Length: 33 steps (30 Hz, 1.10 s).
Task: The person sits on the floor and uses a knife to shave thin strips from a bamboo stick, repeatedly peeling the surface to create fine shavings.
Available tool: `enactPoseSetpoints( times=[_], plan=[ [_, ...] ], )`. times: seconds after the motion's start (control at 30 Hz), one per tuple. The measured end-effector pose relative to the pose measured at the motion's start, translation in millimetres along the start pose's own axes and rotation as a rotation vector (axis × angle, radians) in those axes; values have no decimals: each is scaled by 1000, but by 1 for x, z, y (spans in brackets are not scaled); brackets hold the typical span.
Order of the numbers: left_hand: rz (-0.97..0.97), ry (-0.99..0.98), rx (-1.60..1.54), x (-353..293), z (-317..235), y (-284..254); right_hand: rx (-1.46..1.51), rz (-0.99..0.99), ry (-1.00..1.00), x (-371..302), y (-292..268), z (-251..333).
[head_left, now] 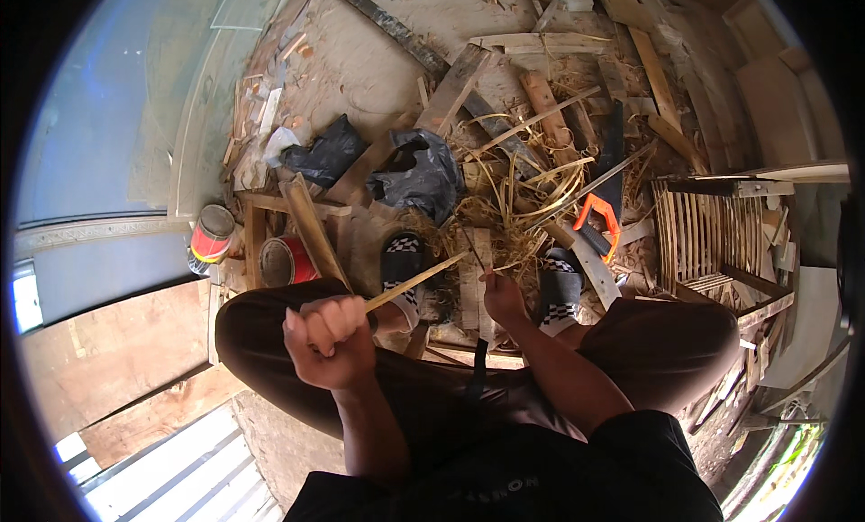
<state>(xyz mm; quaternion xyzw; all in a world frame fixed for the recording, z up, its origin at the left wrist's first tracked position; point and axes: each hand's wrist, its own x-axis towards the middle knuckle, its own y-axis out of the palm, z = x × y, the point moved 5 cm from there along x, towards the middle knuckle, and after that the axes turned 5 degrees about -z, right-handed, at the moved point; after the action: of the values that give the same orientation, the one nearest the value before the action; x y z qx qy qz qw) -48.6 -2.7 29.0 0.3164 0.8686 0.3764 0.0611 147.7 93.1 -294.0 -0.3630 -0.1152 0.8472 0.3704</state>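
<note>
My left hand (332,337) is closed in a fist around a pale bamboo strip (416,281). The strip slants up and to the right, and its far end lies near the middle, above a wooden block (476,292) between my feet. In my right hand (503,299), the fingers are closed on a thin dark blade (472,250) that points up and left, close to the strip's end. Its handle is hidden in the hand. Whether blade and strip touch, I cannot tell. Curled bamboo shavings (505,198) lie just beyond both hands.
A handsaw with an orange handle (614,225) lies right of the shavings. Black plastic bags (416,175) rest ahead. Two red-labelled cans (213,234) stand at left, one beside a wooden frame (256,243). A slatted wooden crate (698,238) is at right. Planks (455,88) litter the ground.
</note>
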Motion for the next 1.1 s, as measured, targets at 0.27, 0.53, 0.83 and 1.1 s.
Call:
enactPoseSetpoints(
  times=[0.27,0.53,0.83,1.1],
  plan=[
    [154,34,110,-10,23,15,124,-11,-354,-46,-35,97],
    [264,16,77,-6,22,15,137,-127,-154,-38,-14,52],
    [327,4,97,-1,21,20,240,43,-411,-53,-34,112],
    [326,-45,44,1,21,22,-32,55,103,-2,-11,-13]
  ],
)
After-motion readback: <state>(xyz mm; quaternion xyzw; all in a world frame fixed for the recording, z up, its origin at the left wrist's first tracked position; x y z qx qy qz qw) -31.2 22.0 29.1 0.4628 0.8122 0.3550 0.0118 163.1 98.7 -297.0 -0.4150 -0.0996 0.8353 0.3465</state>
